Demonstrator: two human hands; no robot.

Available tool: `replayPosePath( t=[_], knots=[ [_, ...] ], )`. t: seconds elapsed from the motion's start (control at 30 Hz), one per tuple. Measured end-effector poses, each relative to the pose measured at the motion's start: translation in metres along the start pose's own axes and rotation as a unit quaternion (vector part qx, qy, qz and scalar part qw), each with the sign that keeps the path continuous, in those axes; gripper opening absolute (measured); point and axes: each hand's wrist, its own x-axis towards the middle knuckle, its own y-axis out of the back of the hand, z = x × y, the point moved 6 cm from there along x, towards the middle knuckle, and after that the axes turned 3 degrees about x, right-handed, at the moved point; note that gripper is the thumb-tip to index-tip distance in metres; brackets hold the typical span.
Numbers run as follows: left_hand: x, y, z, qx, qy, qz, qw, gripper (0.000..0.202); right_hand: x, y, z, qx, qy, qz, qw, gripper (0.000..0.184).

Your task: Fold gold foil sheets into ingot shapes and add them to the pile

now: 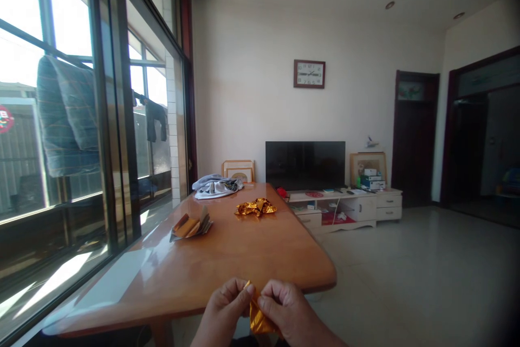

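At the bottom middle of the view, my left hand (pixel 224 303) and my right hand (pixel 284 309) pinch a small piece of shiny gold foil paper (pixel 255 315) between their fingertips, just off the near edge of an orange wooden table (pixel 244 260). Both hands are closed on the foil. Farther along the table lies a pile of folded gold foil pieces (pixel 255 207). To the left sits a stack of flat gold and silver foil sheets (pixel 190 225).
A grey bundle of cloth (pixel 215 187) lies at the table's far end. Large windows (pixel 81 119) run along the left. A TV (pixel 305 165) on a low white cabinet (pixel 349 207) stands against the far wall. Tiled floor stretches to the right.
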Motion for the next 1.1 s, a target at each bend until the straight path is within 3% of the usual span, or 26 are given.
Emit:
replayPosePath(
  t=[0.4, 0.7, 1.1],
  knots=[
    [-0.002, 0.000, 0.004, 0.002, -0.011, 0.018, 1.000, 0.044, -0.002, 0.001, 0.002, 0.017, -0.029, -0.019, 0.999, 0.053],
    [0.004, 0.007, -0.014, -0.005, -0.004, 0.016, 1.000, 0.043, -0.001, -0.002, 0.000, 0.022, -0.008, -0.030, 0.999, 0.055],
    [0.004, 0.003, -0.004, -0.006, -0.023, 0.019, 1.000, 0.043, -0.001, -0.003, 0.001, 0.057, -0.015, -0.027, 0.998, 0.053]
  ],
)
